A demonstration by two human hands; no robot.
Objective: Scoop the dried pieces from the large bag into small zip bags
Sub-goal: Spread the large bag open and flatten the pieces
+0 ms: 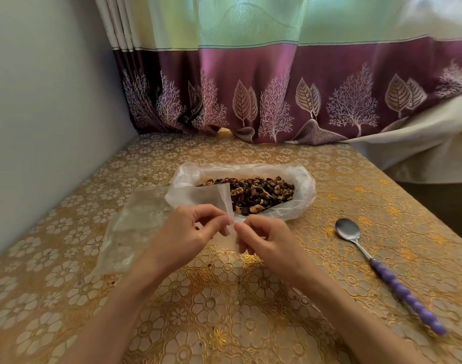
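Left hand (187,229) and right hand (264,239) both pinched lower edge of small clear plastic zip bag (214,197), held upright just before large crumpled clear plastic bag (302,191) of brown dried pieces (261,191) on gold floral tablecloth (224,298). Purple-handled metal spoon (377,266) lay right, apart. Flat stack of clear bags (130,232) lay left.

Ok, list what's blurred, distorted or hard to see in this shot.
Head view: wide-angle bend curves the wall and table edge; backlit curtain washes out at the top right; spoon handle end smears; the clear small zip bag both hands pinch barely shows.
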